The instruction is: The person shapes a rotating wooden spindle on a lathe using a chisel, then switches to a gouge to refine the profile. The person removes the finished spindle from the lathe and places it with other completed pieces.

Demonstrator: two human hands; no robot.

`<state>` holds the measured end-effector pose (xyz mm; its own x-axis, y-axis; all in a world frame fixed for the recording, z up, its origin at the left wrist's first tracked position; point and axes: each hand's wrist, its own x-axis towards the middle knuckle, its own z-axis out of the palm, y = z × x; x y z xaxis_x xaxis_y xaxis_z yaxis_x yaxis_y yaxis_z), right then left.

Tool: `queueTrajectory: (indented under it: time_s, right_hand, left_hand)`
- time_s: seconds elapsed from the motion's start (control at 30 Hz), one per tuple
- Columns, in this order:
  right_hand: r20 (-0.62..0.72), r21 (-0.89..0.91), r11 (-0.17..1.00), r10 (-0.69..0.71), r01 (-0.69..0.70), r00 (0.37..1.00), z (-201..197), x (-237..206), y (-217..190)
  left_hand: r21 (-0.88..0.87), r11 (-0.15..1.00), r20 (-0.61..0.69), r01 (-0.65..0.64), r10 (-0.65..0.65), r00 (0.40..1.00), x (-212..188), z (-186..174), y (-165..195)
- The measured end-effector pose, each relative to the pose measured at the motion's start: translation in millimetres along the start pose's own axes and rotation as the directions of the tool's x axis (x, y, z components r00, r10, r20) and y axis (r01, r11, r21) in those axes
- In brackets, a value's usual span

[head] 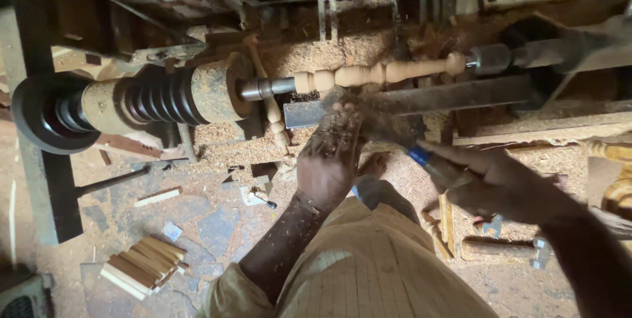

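While the left hand [329, 160] steadies the chisel [395, 135], right hand [490, 180] fingers clamp its handle [438, 166] below the spindle [378, 73].

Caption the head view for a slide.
Both hands steady a chisel against a turned spindle on a sawdust-covered lathe.

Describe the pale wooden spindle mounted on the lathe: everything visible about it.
The spindle is a slim piece of light, bare wood lying horizontally between a metal shaft at its left end and a dark metal centre at its right end. It is already shaped into beads, grooves and a longer tapered stretch, ending in a rounded knob on the right. Sawdust covers the lathe bed beneath it. The tool's tip below it is blurred, so contact cannot be told.
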<state>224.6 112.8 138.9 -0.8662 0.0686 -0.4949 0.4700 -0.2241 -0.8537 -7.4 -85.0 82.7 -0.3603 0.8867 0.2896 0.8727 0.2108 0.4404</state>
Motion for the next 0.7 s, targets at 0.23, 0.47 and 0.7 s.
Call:
queueTrajectory:
  time_s: [0.23,0.47,0.7]
  right_hand:
    - [-0.526,0.204,0.881,0.466,-0.427,0.711,129.9,-14.9,-13.4]
    - [-0.691,0.377,0.875,0.485,-0.305,0.536,206.2,32.1,-55.7]
    - [-0.758,0.285,0.915,0.397,-0.284,0.518,219.8,42.9,-75.4]
  left_hand:
    - [-0.089,0.944,0.028,-0.318,0.321,0.947,4.7,5.0,-13.8]
    - [-0.113,0.879,0.157,-0.463,0.476,0.865,11.8,15.4,-58.1]
    - [-0.244,0.869,0.092,-0.43,0.462,0.882,15.1,17.3,-66.6]
